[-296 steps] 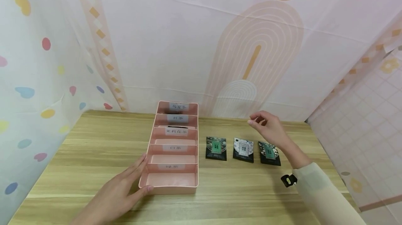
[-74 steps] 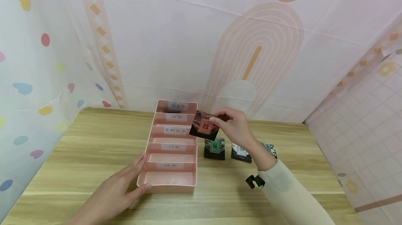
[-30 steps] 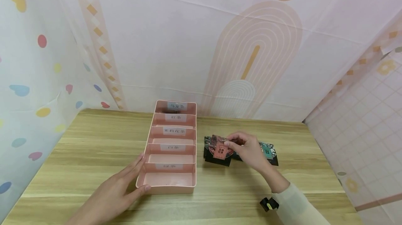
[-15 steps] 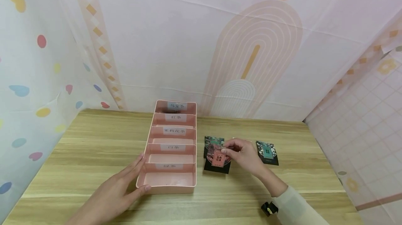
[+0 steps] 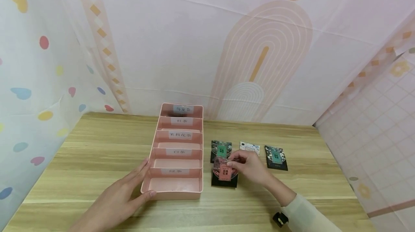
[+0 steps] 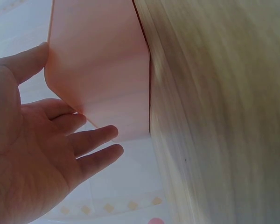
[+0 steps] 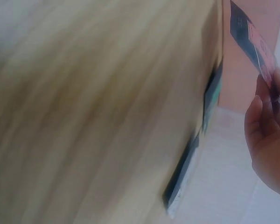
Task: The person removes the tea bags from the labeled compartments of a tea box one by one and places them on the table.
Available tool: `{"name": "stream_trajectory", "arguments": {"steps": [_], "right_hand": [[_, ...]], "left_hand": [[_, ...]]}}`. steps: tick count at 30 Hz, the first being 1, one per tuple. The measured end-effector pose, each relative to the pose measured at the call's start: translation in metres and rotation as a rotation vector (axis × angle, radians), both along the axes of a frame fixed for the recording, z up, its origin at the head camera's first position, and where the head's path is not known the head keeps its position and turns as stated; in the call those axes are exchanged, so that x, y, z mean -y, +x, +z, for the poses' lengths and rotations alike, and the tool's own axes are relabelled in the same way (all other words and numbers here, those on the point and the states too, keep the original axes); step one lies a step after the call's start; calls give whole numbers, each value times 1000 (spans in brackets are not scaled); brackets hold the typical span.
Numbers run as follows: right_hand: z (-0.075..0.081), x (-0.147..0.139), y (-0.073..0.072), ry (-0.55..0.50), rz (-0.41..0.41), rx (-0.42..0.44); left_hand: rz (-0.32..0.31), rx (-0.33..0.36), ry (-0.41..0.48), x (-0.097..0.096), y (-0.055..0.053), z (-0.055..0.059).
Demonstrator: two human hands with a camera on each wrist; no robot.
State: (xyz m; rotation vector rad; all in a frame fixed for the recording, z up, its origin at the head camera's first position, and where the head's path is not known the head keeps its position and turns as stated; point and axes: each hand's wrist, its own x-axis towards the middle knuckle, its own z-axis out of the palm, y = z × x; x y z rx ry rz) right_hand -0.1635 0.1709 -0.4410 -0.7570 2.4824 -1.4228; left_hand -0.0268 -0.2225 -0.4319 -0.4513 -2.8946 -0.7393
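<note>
My right hand [image 5: 251,167] pinches the top edge of a tea sachet [image 5: 224,176] with a red label and black base. In the right wrist view this red-label sachet [image 7: 252,44] is above the table, tilted. A green-label sachet [image 5: 222,151] lies just behind it, partly covered. My left hand [image 5: 121,192] rests against the near left corner of a pink divided box [image 5: 176,195]. In the left wrist view the left thumb touches the box's rim and the fingers [image 6: 95,140] extend loosely along its wall. Dark contents show in the box's farthest compartment.
A white-label sachet [image 5: 249,147] lies partly behind my right hand, and a teal-label sachet [image 5: 276,157] lies farther right. White paper labels [image 5: 180,135] with Chinese writing mark the box's compartments. A patterned cloth [image 5: 162,44] hangs behind the wooden table [image 5: 107,138].
My right hand, empty at first, came to hold the red-label sachet beside the box, then brought it nearer me, in front of the green-label one. The dark edge in the second-farthest compartment is gone.
</note>
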Motion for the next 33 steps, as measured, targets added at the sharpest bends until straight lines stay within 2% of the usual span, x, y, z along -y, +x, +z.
{"name": "stream_trajectory", "arguments": {"steps": [4, 12, 19, 33], "right_hand": [[-4, 0, 2, 31, 16, 26], [-12, 3, 2, 112, 38, -50], [-13, 3, 2, 209, 18, -100], [-15, 10, -2, 336, 39, -123]], "left_hand": [[3, 0, 1, -1, 0, 1], [10, 12, 2, -1, 0, 2], [18, 27, -2, -2, 0, 2], [13, 15, -10, -2, 2, 3]]}}
